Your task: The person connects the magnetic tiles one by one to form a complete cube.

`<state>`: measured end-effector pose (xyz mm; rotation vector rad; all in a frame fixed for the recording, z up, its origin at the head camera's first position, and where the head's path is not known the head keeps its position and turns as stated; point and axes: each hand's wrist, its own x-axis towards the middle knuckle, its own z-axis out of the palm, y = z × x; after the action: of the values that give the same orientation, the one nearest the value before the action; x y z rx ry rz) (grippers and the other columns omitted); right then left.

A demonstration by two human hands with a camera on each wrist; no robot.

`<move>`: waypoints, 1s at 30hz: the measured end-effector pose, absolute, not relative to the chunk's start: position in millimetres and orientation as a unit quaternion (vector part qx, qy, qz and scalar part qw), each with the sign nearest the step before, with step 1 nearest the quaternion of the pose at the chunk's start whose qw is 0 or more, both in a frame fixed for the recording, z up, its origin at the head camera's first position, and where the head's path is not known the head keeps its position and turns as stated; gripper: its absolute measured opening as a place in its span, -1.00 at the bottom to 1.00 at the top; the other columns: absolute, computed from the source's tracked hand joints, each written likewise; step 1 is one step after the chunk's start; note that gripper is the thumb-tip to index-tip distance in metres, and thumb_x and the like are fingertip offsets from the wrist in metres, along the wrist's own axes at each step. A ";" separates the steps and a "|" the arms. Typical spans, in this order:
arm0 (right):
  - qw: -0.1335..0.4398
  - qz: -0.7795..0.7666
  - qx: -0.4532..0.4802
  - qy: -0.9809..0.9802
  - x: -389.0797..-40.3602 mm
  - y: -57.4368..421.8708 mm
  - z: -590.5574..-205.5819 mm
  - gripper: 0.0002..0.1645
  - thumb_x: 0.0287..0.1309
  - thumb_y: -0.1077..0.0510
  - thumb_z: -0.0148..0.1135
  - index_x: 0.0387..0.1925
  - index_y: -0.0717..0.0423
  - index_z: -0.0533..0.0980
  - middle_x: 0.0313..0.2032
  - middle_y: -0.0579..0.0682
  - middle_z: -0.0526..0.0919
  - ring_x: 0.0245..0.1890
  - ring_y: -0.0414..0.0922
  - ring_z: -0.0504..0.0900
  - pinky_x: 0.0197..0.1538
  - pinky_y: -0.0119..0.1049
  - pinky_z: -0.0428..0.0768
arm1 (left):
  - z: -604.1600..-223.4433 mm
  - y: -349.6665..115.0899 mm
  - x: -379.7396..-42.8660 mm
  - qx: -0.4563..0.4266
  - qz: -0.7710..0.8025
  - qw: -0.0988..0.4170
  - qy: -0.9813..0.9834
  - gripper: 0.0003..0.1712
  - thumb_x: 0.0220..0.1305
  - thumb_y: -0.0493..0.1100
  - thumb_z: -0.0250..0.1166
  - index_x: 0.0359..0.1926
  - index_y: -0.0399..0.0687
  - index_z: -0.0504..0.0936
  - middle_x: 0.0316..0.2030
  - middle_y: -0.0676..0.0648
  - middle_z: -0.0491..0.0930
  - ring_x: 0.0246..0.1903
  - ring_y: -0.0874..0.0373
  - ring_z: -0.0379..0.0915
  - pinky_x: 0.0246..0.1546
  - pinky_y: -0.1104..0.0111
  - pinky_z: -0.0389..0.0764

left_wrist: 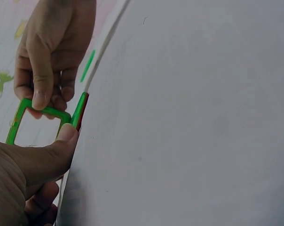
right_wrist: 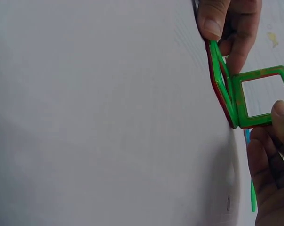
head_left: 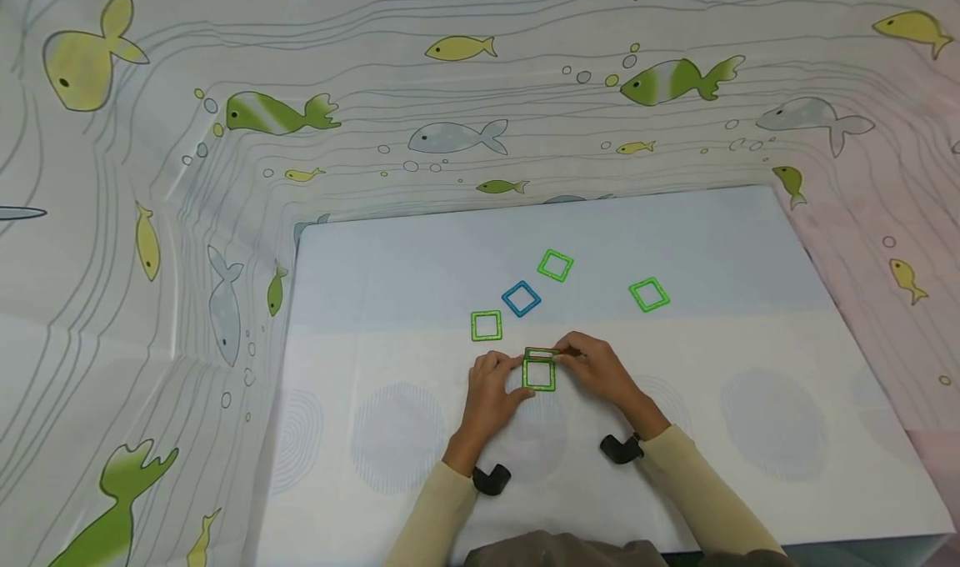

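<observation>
In the head view, two green square magnetic tiles meet edge to edge between the hands. One tile (head_left: 553,375) lies nearly flat, with the left hand (head_left: 491,388) gripping its left side by thumb and fingers. Along its far edge the second tile (right_wrist: 259,73) stands up at an angle. The right hand (head_left: 596,368) pinches this raised tile, its thumb over the frame in the right wrist view. Reddish edging shows on the flat tile in both wrist views. Part of each tile is hidden behind the fingers.
Beyond the hands, a green tile (head_left: 486,338), a blue tile (head_left: 513,290) and another green tile (head_left: 561,254) form a slanting row. One more green tile (head_left: 642,283) lies farther right. All rest on the pale tabletop (head_left: 390,283), before a fish-patterned cloth backdrop (head_left: 360,167).
</observation>
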<state>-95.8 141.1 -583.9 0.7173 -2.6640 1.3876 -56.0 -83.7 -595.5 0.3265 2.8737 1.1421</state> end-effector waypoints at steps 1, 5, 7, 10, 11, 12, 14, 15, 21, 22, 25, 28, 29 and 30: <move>0.028 0.449 0.232 -0.863 -95.7 141.0 -583.8 -0.82 0.11 0.32 0.42 -0.26 0.07 0.62 -0.31 -0.09 0.71 -0.32 -0.20 0.67 -0.24 -0.29 0.65 | -595.4 -83.7 -55.9 0.105 0.368 0.015 0.924 -0.29 -0.03 -0.01 0.60 0.19 -0.01 0.63 -0.11 0.02 0.48 0.01 0.10 0.35 0.01 0.23 0.34; 0.023 0.449 0.227 -0.864 -96.1 141.0 -584.4 -0.82 0.11 0.31 0.42 -0.25 0.04 0.62 -0.30 -0.10 0.71 -0.29 -0.19 0.68 -0.22 -0.27 0.66 | -595.5 -84.2 -55.8 0.106 0.366 0.015 0.924 -0.30 -0.02 -0.01 0.60 0.19 -0.01 0.63 -0.11 0.03 0.48 0.01 0.11 0.34 -0.01 0.24 0.34; 0.019 0.449 0.224 -0.865 -96.4 140.8 -584.5 -0.83 0.13 0.30 0.41 -0.24 0.05 0.62 -0.29 -0.11 0.71 -0.28 -0.20 0.68 -0.21 -0.27 0.66 | -594.9 -84.6 -56.1 0.106 0.364 0.016 0.925 -0.30 -0.02 -0.01 0.60 0.19 -0.01 0.63 -0.11 0.03 0.48 0.01 0.11 0.34 -0.01 0.24 0.34; 0.014 0.452 0.220 -0.864 -96.7 140.7 -585.2 -0.83 0.14 0.29 0.40 -0.23 0.05 0.62 -0.28 -0.10 0.71 -0.26 -0.19 0.69 -0.19 -0.26 0.67 | -593.9 -84.7 -56.4 0.104 0.363 0.022 0.926 -0.30 -0.01 0.00 0.59 0.20 0.00 0.62 -0.10 0.03 0.49 0.03 0.10 0.34 0.00 0.24 0.34; 0.014 0.453 0.219 -0.864 -96.8 140.7 -585.6 -0.84 0.14 0.29 0.40 -0.23 0.05 0.62 -0.28 -0.10 0.71 -0.26 -0.19 0.70 -0.18 -0.26 0.68 | -593.5 -84.6 -56.5 0.103 0.362 0.025 0.926 -0.30 -0.01 0.00 0.59 0.20 0.01 0.62 -0.10 0.03 0.49 0.03 0.10 0.34 0.00 0.24 0.34; 0.013 0.454 0.218 -0.864 -96.7 140.7 -585.9 -0.84 0.14 0.29 0.40 -0.23 0.05 0.62 -0.28 -0.10 0.71 -0.25 -0.18 0.70 -0.18 -0.25 0.68 | -593.3 -84.5 -56.5 0.102 0.362 0.026 0.926 -0.30 -0.01 0.00 0.59 0.20 0.02 0.62 -0.10 0.03 0.49 0.04 0.10 0.34 0.01 0.24 0.34; 0.015 0.456 0.219 -0.863 -96.4 140.7 -586.5 -0.83 0.13 0.29 0.40 -0.23 0.05 0.62 -0.28 -0.10 0.71 -0.25 -0.16 0.71 -0.18 -0.24 0.68 | -593.7 -84.2 -56.3 0.100 0.363 0.029 0.926 -0.30 -0.01 0.01 0.59 0.20 0.03 0.62 -0.11 0.03 0.49 0.04 0.10 0.34 0.01 0.24 0.34; 0.015 0.456 0.219 -0.862 -96.2 140.8 -586.7 -0.83 0.13 0.29 0.40 -0.23 0.05 0.62 -0.28 -0.10 0.71 -0.25 -0.15 0.71 -0.18 -0.24 0.68 | -593.9 -84.1 -56.1 0.099 0.363 0.029 0.926 -0.30 -0.01 0.00 0.59 0.20 0.03 0.62 -0.11 0.04 0.49 0.04 0.10 0.34 0.01 0.24 0.34; 0.022 0.454 0.224 -0.862 -96.1 140.9 -586.8 -0.83 0.13 0.31 0.40 -0.24 0.06 0.61 -0.29 -0.08 0.71 -0.27 -0.14 0.70 -0.20 -0.25 0.67 | -594.2 -83.5 -55.9 0.103 0.363 0.022 0.926 -0.30 -0.02 -0.01 0.60 0.19 0.01 0.62 -0.11 0.03 0.49 0.03 0.11 0.35 0.00 0.24 0.34; 0.023 0.454 0.225 -0.862 -96.1 140.9 -586.8 -0.82 0.12 0.31 0.40 -0.24 0.06 0.61 -0.29 -0.08 0.71 -0.27 -0.14 0.70 -0.20 -0.25 0.67 | -594.1 -83.4 -55.9 0.104 0.362 0.021 0.926 -0.30 -0.02 -0.01 0.60 0.19 0.01 0.62 -0.11 0.03 0.49 0.03 0.11 0.35 0.00 0.24 0.34; 0.021 0.457 0.223 -0.861 -96.4 140.8 -586.3 -0.83 0.12 0.31 0.40 -0.24 0.06 0.62 -0.29 -0.09 0.71 -0.25 -0.14 0.71 -0.19 -0.25 0.68 | -593.5 -83.2 -55.7 0.105 0.362 0.020 0.926 -0.30 -0.01 -0.01 0.60 0.19 0.00 0.62 -0.11 0.03 0.49 0.03 0.11 0.35 -0.01 0.24 0.35; 0.015 0.460 0.220 -0.860 -96.6 140.4 -586.0 -0.83 0.13 0.29 0.40 -0.23 0.06 0.62 -0.28 -0.09 0.71 -0.25 -0.14 0.71 -0.18 -0.26 0.68 | -593.3 -83.6 -55.4 0.107 0.362 0.019 0.926 -0.30 -0.01 -0.01 0.60 0.19 0.00 0.62 -0.11 0.02 0.49 0.04 0.10 0.35 0.00 0.23 0.35; 0.013 0.461 0.220 -0.860 -96.7 140.3 -586.1 -0.83 0.14 0.29 0.40 -0.23 0.06 0.61 -0.28 -0.09 0.71 -0.25 -0.14 0.71 -0.18 -0.26 0.68 | -593.3 -83.9 -55.3 0.108 0.362 0.019 0.926 -0.30 -0.01 -0.01 0.60 0.20 0.00 0.62 -0.11 0.02 0.49 0.04 0.10 0.35 0.00 0.23 0.35; 0.012 0.461 0.220 -0.860 -96.8 140.1 -586.0 -0.83 0.14 0.29 0.39 -0.23 0.06 0.61 -0.28 -0.09 0.70 -0.25 -0.13 0.71 -0.18 -0.26 0.67 | -593.4 -84.1 -55.3 0.109 0.361 0.018 0.926 -0.30 -0.01 0.00 0.59 0.20 0.01 0.61 -0.11 0.02 0.49 0.05 0.09 0.35 0.00 0.23 0.35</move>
<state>-96.8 140.1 -586.0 0.6848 -2.6809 1.4385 -55.3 -84.1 -593.4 0.3377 2.8765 1.1209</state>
